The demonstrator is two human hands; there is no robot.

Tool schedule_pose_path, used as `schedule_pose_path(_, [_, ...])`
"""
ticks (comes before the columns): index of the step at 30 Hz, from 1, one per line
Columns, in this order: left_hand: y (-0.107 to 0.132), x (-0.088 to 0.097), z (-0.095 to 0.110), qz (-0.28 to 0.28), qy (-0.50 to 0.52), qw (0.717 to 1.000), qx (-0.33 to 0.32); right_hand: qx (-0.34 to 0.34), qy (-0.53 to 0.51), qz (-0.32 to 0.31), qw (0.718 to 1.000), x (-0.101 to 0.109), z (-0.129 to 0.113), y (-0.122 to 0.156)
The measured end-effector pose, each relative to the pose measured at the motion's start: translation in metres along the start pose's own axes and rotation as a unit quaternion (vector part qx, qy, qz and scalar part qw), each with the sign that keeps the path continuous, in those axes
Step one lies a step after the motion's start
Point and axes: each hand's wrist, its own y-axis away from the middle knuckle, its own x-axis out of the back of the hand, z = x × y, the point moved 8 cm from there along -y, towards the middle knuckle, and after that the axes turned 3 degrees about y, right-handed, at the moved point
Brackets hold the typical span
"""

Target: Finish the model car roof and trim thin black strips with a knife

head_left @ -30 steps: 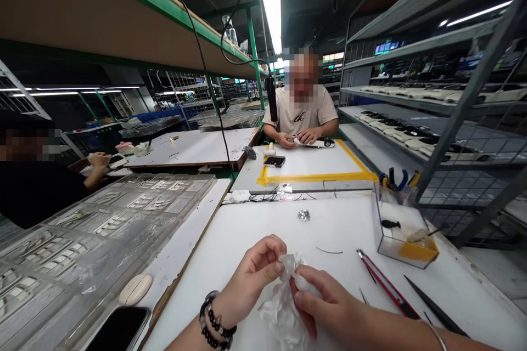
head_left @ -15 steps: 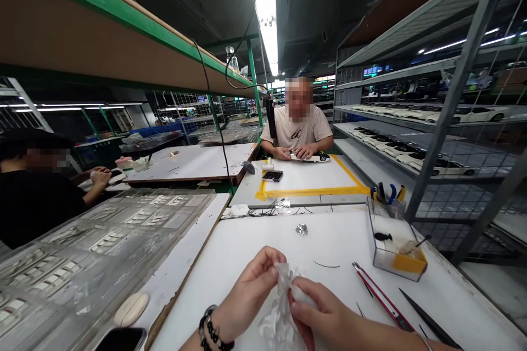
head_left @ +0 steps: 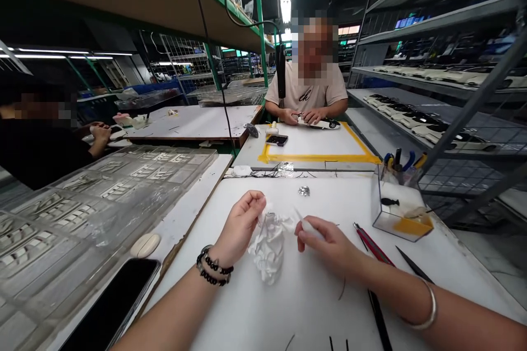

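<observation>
I have both hands in view over the white desk. The left hand has thumb and fingertips pinched together and, as best I can make out through the blur, they grip the upper edge of a crumpled white wrapping. That wrapping is between the two hands, nearer the left. My right hand has its fingers curled around a white pointed piece, the tip angled up toward the wrapping. I see dark beaded bracelets on the left wrist and a silver bangle on the right forearm.

Beyond the hands lies a small pile of silvery bits. A red tool runs under the right forearm, with a black pointed tool beside it and a clear box farther out. To my left are a black phone, a cream oval piece and a compartmented tray.

Across from me, a co-worker holds a white model car above a yellow-taped area.
</observation>
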Motion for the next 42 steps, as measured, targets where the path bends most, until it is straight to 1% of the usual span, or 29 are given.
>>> schedule_pose_path(2, [0.0, 0.001, 0.001, 0.011, -0.03, 0.999, -0.006, -0.023, 0.029, 0.032, 0.999, 0.015, 0.003, -0.002])
schedule_pose_path(5, [0.0, 0.002, 0.003, 0.022, -0.053, 0.998, -0.015, -0.071, 0.118, 0.118, 0.983, 0.047, 0.013, -0.003])
schedule_pose_path(7, [-0.001, 0.0, 0.003, 0.017, -0.057, 0.998, -0.017, -0.077, 0.203, 0.153, 0.964, 0.067, 0.017, -0.005])
schedule_pose_path(10, [-0.002, -0.002, 0.0, 0.006, -0.065, 0.998, -0.012, -0.076, 0.33, 0.183, 0.923, 0.092, 0.022, -0.008])
schedule_pose_path(12, [-0.002, -0.002, -0.002, 0.005, -0.076, 0.997, -0.011, -0.084, 0.385, 0.203, 0.897, 0.104, 0.028, -0.01])
schedule_pose_path(13, [-0.002, -0.002, -0.002, 0.007, -0.081, 0.997, -0.014, -0.087, 0.4, 0.21, 0.888, 0.109, 0.03, -0.01])
schedule_pose_path(17, [-0.003, 0.0, 0.001, 0.013, -0.101, 0.994, -0.032, -0.103, 0.44, 0.236, 0.861, 0.119, 0.04, -0.01])
schedule_pose_path(20, [-0.004, 0.001, 0.005, 0.019, -0.147, 0.988, -0.052, -0.121, 0.453, 0.255, 0.846, 0.12, 0.043, -0.009])
schedule_pose_path(23, [-0.006, 0.003, 0.008, 0.031, -0.193, 0.978, -0.075, -0.142, 0.456, 0.275, 0.834, 0.115, 0.039, -0.007])
schedule_pose_path(26, [-0.01, 0.01, 0.012, 0.053, -0.243, 0.963, -0.1, -0.149, 0.464, 0.279, 0.827, 0.103, 0.023, 0.002])
schedule_pose_path(28, [-0.012, 0.02, 0.018, 0.087, -0.295, 0.944, -0.117, -0.132, 0.49, 0.259, 0.822, 0.093, 0.006, 0.016])
schedule_pose_path(29, [-0.013, 0.027, 0.024, 0.11, -0.326, 0.93, -0.125, -0.114, 0.507, 0.243, 0.819, 0.089, -0.003, 0.026])
schedule_pose_path(31, [-0.012, 0.042, 0.04, 0.169, -0.391, 0.893, -0.144, -0.072, 0.535, 0.208, 0.816, 0.083, -0.02, 0.053])
schedule_pose_path(33, [-0.009, 0.059, 0.06, 0.232, -0.443, 0.851, -0.163, -0.047, 0.543, 0.183, 0.819, 0.083, -0.028, 0.086])
schedule_pose_path(35, [-0.005, 0.074, 0.08, 0.286, -0.471, 0.814, -0.18, -0.066, 0.536, 0.157, 0.826, 0.087, -0.022, 0.115])
schedule_pose_path(36, [-0.001, 0.078, 0.089, 0.314, -0.492, 0.787, -0.199, -0.087, 0.53, 0.144, 0.831, 0.089, -0.015, 0.126])
schedule_pose_path(37, [0.004, 0.077, 0.098, 0.336, -0.52, 0.752, -0.226, -0.11, 0.521, 0.131, 0.836, 0.091, -0.006, 0.134])
schedule_pose_path(38, [0.009, 0.072, 0.104, 0.345, -0.551, 0.714, -0.26, -0.131, 0.512, 0.12, 0.841, 0.092, 0.002, 0.139])
schedule_pose_path(39, [0.013, 0.06, 0.106, 0.331, -0.579, 0.683, -0.3, -0.15, 0.502, 0.111, 0.845, 0.092, 0.01, 0.141])
schedule_pose_path(40, [0.016, 0.044, 0.103, 0.288, -0.601, 0.665, -0.337, -0.164, 0.492, 0.104, 0.849, 0.091, 0.016, 0.139])
schedule_pose_path(41, [0.018, 0.024, 0.094, 0.225, -0.615, 0.661, -0.366, -0.177, 0.483, 0.096, 0.852, 0.088, 0.021, 0.135])
schedule_pose_path(42, [0.02, 0.002, 0.08, 0.123, -0.611, 0.68, -0.386, -0.196, 0.473, 0.086, 0.855, 0.086, 0.025, 0.13])
